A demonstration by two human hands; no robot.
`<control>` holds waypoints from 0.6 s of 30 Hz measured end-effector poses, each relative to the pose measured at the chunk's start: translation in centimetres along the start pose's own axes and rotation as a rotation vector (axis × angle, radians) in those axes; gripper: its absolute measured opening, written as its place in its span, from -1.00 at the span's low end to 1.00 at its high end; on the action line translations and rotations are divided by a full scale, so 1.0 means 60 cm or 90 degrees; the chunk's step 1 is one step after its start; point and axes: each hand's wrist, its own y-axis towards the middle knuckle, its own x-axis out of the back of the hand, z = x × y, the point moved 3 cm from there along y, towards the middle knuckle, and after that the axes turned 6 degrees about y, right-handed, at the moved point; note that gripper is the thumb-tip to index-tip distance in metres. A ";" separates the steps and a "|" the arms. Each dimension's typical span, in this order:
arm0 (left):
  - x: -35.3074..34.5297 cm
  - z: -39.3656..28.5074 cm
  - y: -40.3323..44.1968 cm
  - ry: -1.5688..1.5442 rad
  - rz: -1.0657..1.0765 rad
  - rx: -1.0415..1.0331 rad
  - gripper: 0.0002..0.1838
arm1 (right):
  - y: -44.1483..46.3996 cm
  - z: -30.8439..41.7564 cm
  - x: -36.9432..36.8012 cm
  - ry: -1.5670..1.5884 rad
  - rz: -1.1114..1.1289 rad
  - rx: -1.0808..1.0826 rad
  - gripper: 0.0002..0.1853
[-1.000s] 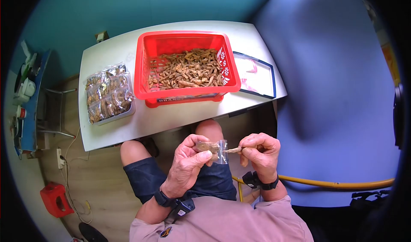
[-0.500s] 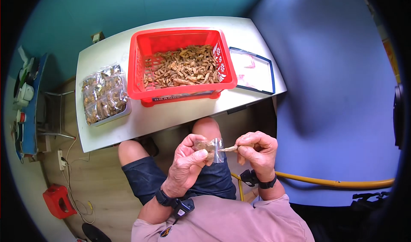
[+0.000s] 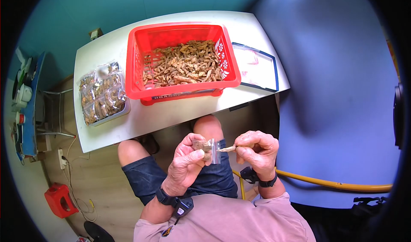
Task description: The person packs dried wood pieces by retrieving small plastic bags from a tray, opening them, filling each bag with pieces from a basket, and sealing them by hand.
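My left hand (image 3: 187, 159) is closed on a small clear zip bag (image 3: 215, 152) that has brown dried pieces in it. The bag's mouth faces right. Between thumb and fingers, my right hand (image 3: 258, 150) pinches a thin dried root piece (image 3: 227, 148), its tip at the bag's mouth. Whether the tip is inside the bag I cannot tell. Beyond my hands, a red plastic basket (image 3: 147, 91) on the table holds a heap of similar dried pieces (image 3: 188, 64).
On the white table (image 3: 158, 122), a tray of filled clear bags (image 3: 102, 94) stands left of the basket. A dark-framed shallow box or lid (image 3: 261, 73) lies to its right. A blue surface (image 3: 334, 113) and a yellow bar (image 3: 334, 183) are on my right; a red stool-like object (image 3: 61, 200) is at lower left.
The view has shifted slightly, so the table and basket sit a little higher. My hands keep nearly the same pose, with the root piece still at the bag's mouth.
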 end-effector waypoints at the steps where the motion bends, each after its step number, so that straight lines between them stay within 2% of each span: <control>1: 0.000 0.001 0.000 0.003 -0.003 0.003 -0.64 | 0.000 -0.001 -0.002 -0.001 0.013 0.013 -0.87; 5: -0.006 0.000 -0.002 0.022 -0.022 0.001 -0.64 | -0.002 -0.002 -0.004 -0.008 0.001 -0.005 -0.88; 18: -0.020 -0.004 -0.006 0.265 -0.074 -0.063 -0.58 | -0.003 -0.012 0.004 -0.049 0.022 -0.091 -0.88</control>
